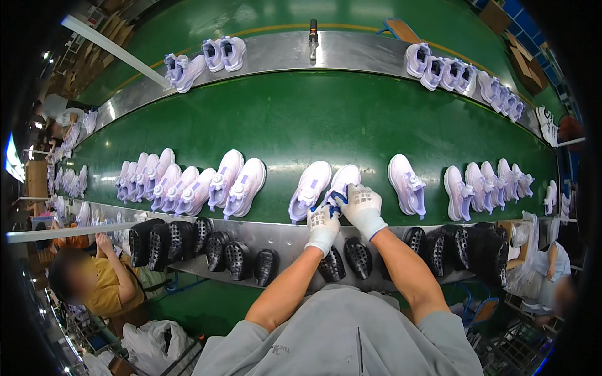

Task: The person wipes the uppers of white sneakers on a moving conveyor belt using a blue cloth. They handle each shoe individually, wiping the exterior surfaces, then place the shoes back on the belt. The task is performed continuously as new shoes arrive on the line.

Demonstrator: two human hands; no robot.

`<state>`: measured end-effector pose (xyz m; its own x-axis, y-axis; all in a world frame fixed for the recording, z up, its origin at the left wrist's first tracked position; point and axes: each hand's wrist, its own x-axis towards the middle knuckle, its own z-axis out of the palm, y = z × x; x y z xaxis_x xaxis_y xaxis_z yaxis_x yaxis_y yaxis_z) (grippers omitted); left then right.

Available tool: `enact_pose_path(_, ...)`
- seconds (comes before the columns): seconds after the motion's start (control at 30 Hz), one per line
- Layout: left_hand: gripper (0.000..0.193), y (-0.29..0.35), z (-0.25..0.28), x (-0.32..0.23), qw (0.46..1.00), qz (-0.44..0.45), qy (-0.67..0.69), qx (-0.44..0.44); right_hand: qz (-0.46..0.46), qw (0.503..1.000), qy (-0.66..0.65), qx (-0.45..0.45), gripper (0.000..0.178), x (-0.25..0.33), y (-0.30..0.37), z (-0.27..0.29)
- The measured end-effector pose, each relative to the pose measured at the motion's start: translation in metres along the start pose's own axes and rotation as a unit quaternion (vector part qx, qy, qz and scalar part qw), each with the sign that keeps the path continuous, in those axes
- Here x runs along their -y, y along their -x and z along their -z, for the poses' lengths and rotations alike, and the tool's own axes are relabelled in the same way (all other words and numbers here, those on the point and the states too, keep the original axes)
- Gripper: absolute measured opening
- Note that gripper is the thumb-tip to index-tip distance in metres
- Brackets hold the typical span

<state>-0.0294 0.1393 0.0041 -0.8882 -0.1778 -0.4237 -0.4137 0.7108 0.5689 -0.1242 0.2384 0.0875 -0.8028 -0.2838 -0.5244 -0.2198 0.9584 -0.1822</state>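
Note:
My left hand (323, 224) and my right hand (364, 208), in white gloves with blue fingertips, meet at the opening of a pale lavender sneaker (345, 176) lying toe away from me on a green belt. The fingers of both hands are closed on its near end; the gloves hide its heel and most of the opening. Just left of it, apart from my fingers, lies a matching sneaker (313, 183) with a small round dial on its upper. Another single sneaker (406, 182) stands to the right.
Rows of sneakers (229, 178) stand left and right along the green belt (313, 119). Black perforated shoe-shaped forms (238, 261) line the near metal ledge (288, 238). A screwdriver-like tool (313, 41) and more sneakers rest on the far ledge. A person in yellow (110, 285) is at left.

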Motion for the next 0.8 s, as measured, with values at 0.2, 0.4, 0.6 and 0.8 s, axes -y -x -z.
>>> enact_pose_path(0.2,0.026,0.000,-0.008,0.001,1.000,0.016,-0.002,-0.027,0.110,0.986,0.033,-0.120,0.044,-0.021,0.000,-0.030)
enact_pose_path(0.4,0.030,0.000,-0.011,0.016,0.999,0.007,0.014,-0.032,0.099,0.989,-0.013,-0.105,0.038,-0.019,-0.003,-0.016)
enact_pose_path(0.6,0.028,-0.006,-0.012,0.012,0.999,0.008,-0.017,-0.037,0.078,0.994,0.034,-0.071,0.042,-0.001,-0.010,-0.020)
enact_pose_path(0.8,0.029,-0.001,-0.012,0.020,0.999,0.023,0.007,-0.045,0.133,0.981,-0.045,-0.132,0.043,-0.020,-0.004,-0.029)
